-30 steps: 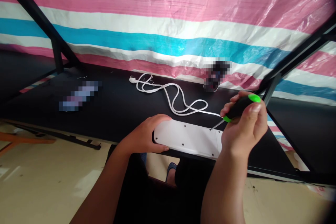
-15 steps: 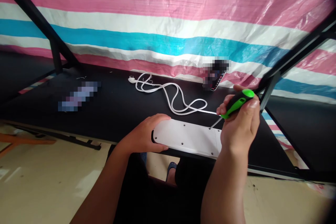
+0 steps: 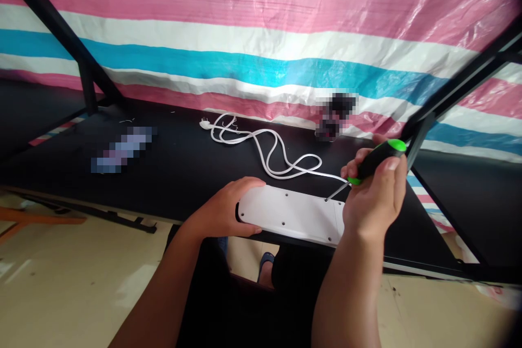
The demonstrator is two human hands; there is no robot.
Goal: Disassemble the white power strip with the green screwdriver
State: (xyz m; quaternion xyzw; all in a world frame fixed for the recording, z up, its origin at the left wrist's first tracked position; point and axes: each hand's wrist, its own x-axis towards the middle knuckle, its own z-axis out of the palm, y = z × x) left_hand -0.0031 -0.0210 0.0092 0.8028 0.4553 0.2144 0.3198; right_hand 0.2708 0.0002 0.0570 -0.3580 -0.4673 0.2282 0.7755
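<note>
A white power strip [image 3: 302, 213] lies with its screw-holed face up along the front edge of the black table. My left hand [image 3: 226, 209] grips its left end, thumb on the near side and fingers on the far side. In my right hand [image 3: 375, 190] is a screwdriver [image 3: 379, 160] with a black and green handle. Its shaft slants down to the left, and the tip sits at a hole near the strip's far edge. My right hand and forearm hide the strip's right end. A white cord [image 3: 269, 166] runs from behind that hand in loops to a plug [image 3: 204, 124].
The black table [image 3: 171, 174] backs onto a striped plastic sheet [image 3: 244, 5]. A pixelated object [image 3: 122, 149] lies on the left, and a blurred phone-like one [image 3: 336, 117] leans at the back. Dark metal frame bars [image 3: 61, 27] rise on both sides.
The screwdriver handle has turned within my right hand, showing black where green was. That hand has shifted slightly right and tilted the handle. My left hand and the strip stay put.
</note>
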